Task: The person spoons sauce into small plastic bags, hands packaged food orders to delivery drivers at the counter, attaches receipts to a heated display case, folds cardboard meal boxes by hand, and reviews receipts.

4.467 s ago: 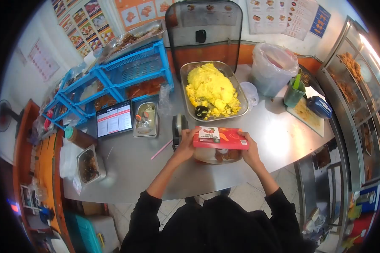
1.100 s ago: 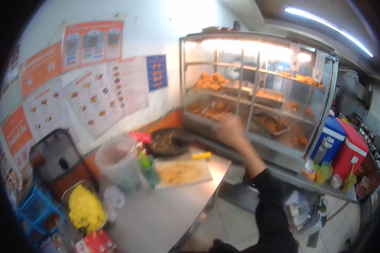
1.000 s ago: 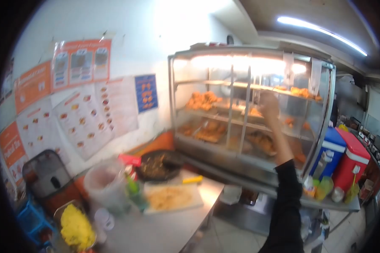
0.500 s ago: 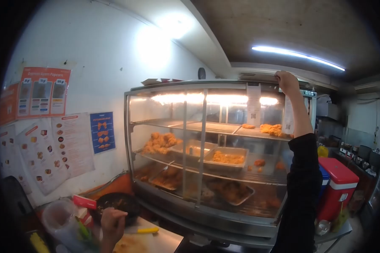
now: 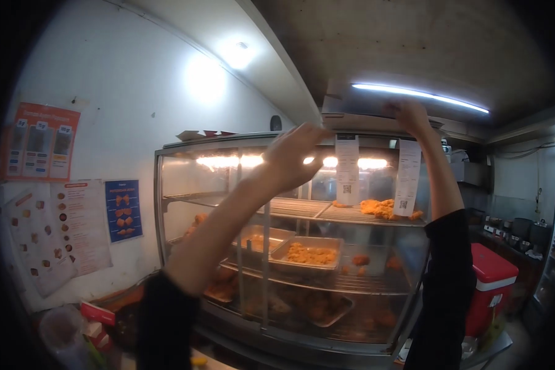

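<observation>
My left hand (image 5: 296, 157) is raised in front of the upper glass of the food warmer display case (image 5: 265, 246), slightly blurred, thumb and fingers apart with nothing visible in them. Above the case's right part, my right hand (image 5: 411, 117) closes on the edge of a flat, lid-like panel (image 5: 357, 106) that is tilted up; its fingertips are blurred. Two printed paper slips, a left receipt (image 5: 346, 169) and a right receipt (image 5: 407, 179), hang over the glass below. Fried chicken (image 5: 379, 208) lies on the upper shelf, and a metal tray (image 5: 305, 266) holds small fried pieces.
Menu posters (image 5: 80, 216) cover the left wall. At lower left are a red-and-white box (image 5: 97, 313) and a clear plastic container (image 5: 61, 330). A red cooler box (image 5: 490, 277) stands right of the case. A tube light (image 5: 419, 95) runs overhead.
My left hand has risen from above the worktop to the top of the case. The panel at my right hand has tilted upward. The view has shifted slightly right.
</observation>
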